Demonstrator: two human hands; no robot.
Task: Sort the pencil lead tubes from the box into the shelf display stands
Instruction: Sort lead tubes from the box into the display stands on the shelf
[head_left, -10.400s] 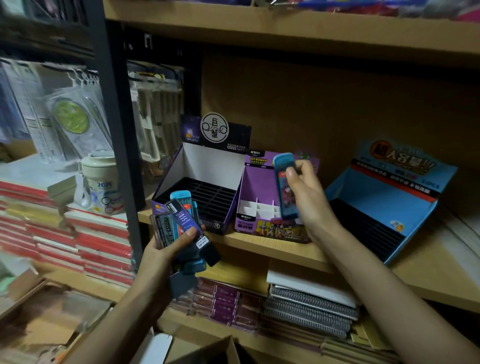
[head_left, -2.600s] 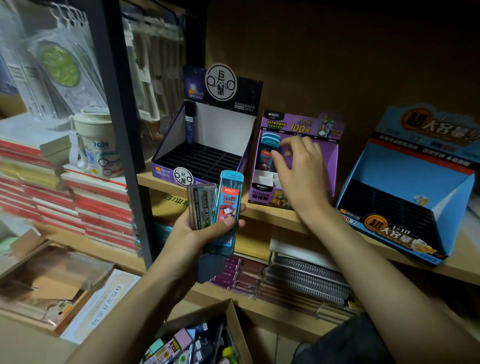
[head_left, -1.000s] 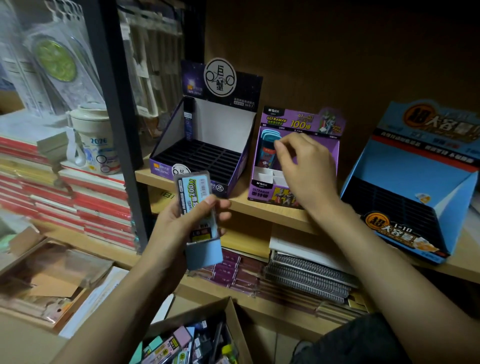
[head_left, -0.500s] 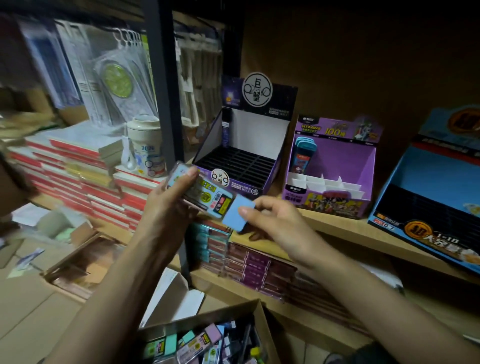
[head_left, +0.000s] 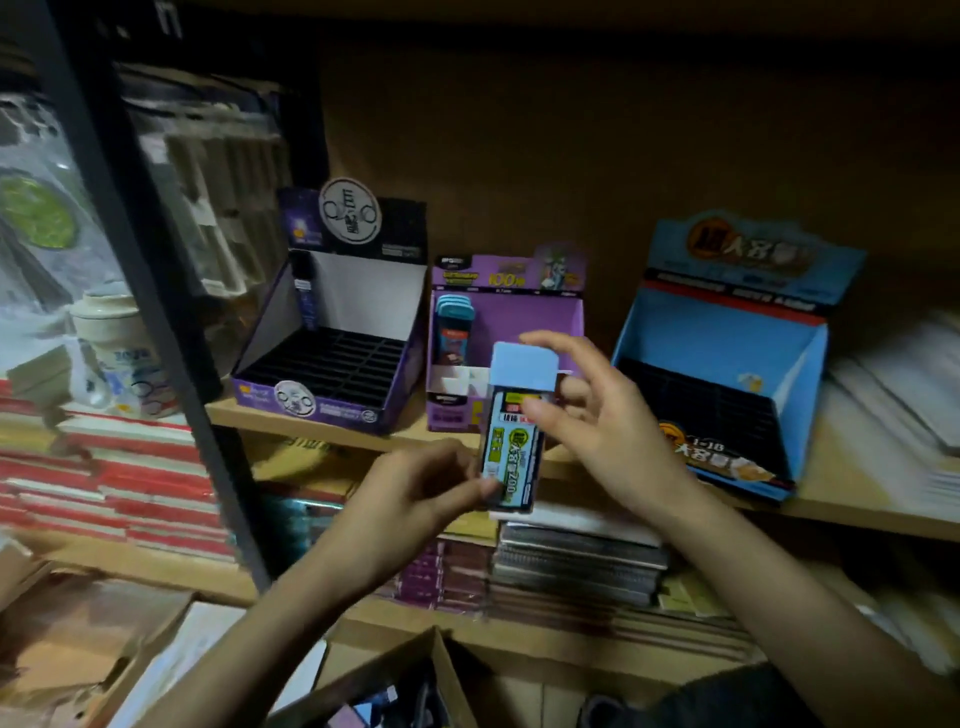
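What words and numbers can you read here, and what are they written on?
"100": header of the purple display stand.
"200": label of the lead tube held up.
"1-10", partly blurred: front of the blue display stand.
Dark display stand, mug, all Chinese characters: too blurred to read.

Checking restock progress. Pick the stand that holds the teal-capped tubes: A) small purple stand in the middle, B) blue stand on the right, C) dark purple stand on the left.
A: the teal-capped tubes stand at the back left of the small purple stand.
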